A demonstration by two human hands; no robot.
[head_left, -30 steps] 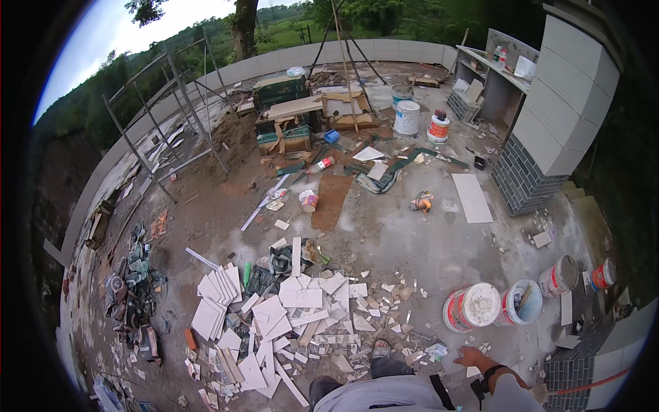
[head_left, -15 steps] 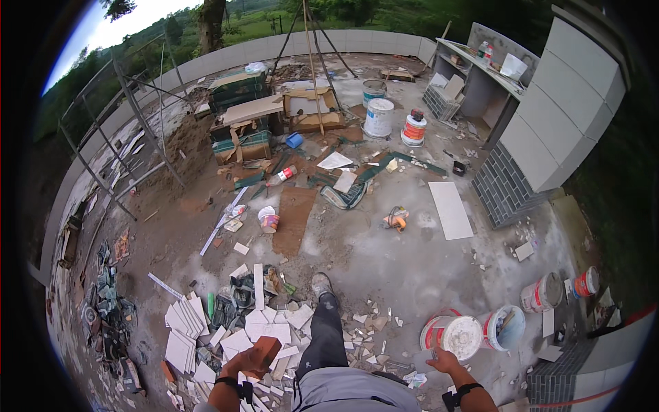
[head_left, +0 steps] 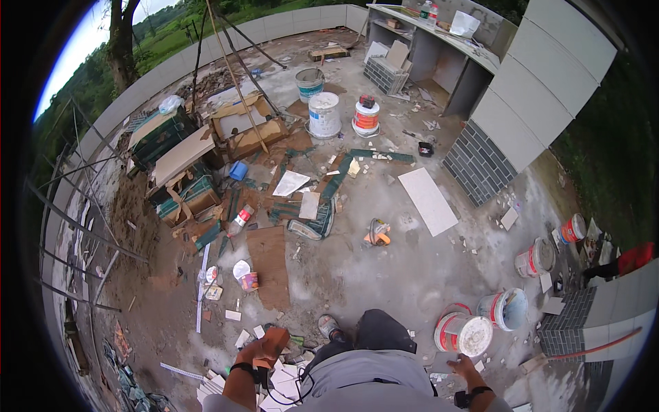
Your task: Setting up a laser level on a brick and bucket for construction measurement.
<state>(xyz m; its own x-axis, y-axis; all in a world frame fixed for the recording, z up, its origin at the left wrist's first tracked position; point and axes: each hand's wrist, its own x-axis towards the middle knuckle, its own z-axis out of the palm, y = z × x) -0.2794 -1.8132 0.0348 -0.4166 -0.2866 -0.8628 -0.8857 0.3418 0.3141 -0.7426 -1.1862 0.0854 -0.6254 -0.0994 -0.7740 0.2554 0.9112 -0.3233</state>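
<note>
My left hand (head_left: 250,353) grips a reddish-brown brick (head_left: 273,343), held above a heap of broken white tile pieces (head_left: 283,381). My right hand (head_left: 468,368) is closed on a thin, flat grey piece (head_left: 443,361), possibly a scraper blade; its kind is not clear. Just beyond that hand stands a white bucket with red markings (head_left: 473,335), its top crusted pale. Beside it is an open bucket (head_left: 510,309). One shoe (head_left: 329,325) shows on the concrete ahead of me.
An orange-and-grey power tool (head_left: 377,233) lies on the floor, with a long pale tile (head_left: 428,200) beyond it. Stacked cartons (head_left: 184,156) and a pole tripod (head_left: 237,79) stand far left. A brick-faced pillar (head_left: 480,163) rises right. Someone in red (head_left: 635,258) is at the right edge.
My view has swung to the right and I have stepped, with my other knee now raised in front. Both hands keep their holds. A person in red has come into view at right.
</note>
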